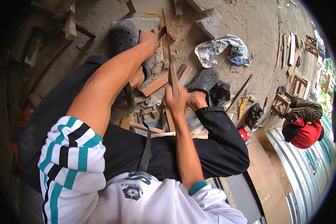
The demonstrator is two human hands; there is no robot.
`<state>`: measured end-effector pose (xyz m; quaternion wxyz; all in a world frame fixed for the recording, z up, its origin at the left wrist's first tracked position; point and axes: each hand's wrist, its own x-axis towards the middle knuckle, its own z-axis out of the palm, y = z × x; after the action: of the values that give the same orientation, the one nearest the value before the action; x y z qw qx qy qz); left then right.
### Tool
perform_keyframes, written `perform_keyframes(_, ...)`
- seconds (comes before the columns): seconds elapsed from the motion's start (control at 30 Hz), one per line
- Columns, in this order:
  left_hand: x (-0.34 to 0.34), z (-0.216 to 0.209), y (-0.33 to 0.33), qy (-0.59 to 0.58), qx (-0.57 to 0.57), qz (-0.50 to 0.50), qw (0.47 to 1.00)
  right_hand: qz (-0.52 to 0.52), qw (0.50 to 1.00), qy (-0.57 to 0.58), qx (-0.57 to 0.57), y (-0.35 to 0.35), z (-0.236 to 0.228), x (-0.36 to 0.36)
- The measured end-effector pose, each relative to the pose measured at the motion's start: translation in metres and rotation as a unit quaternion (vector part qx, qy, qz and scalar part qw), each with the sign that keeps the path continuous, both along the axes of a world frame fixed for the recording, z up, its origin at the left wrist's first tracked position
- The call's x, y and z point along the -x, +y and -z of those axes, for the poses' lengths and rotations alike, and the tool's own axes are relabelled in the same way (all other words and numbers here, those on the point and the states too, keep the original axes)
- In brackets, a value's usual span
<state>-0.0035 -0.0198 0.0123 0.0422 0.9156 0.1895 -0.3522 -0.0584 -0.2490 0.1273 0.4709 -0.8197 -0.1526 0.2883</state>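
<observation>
My right hand point(176, 98) is closed round the wooden handle of a handsaw point(168, 41), slightly smeared by motion. The saw's long thin blade points away from me, its edge against a small dark piece of wood point(162, 32). My left hand point(149, 39) is closed on that piece, just left of the blade, over a concrete block point(157, 56). Its fingertips are mostly hidden. Beside this hand my left foot in a grey clog point(124, 36) rests on the block. Pale sawdust point(174, 36) lies around the blade.
Wood offcuts point(149, 108) are heaped between my feet. Crumpled paper point(222, 50) and a broken concrete chunk point(210, 27) lie right of the saw. A yellow-handled tool point(242, 107) and a black bag point(254, 112) are farther right. A person in red point(306, 134) crouches by corrugated sheeting point(298, 175).
</observation>
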Motion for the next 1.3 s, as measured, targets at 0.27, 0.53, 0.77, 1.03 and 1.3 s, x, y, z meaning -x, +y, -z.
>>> perform_keyframes(0.27,0.005,-0.002,0.003,-0.002,0.008,-0.039,0.999,0.024,0.999,-0.029,-0.008,-0.053,-0.073,0.059)
perform_keyframes(0.53,0.008,0.017,0.001,-0.067,-0.02,-0.018,0.997,0.072,0.997,0.04,-0.01,0.01,-0.013,0.003)
perform_keyframes(0.77,0.007,-0.001,0.0,-0.037,-0.019,-0.023,0.999,0.029,0.999,0.01,-0.013,-0.039,-0.048,0.043)
perform_keyframes(1.03,0.011,0.003,0.003,-0.036,-0.008,-0.024,0.999,0.02,0.999,0.025,-0.002,-0.043,-0.061,0.042)
perform_keyframes(1.3,0.002,0.01,0.0,-0.024,0.009,-0.017,1.0,0.027,1.0,0.002,-0.003,0.018,0.007,-0.011)
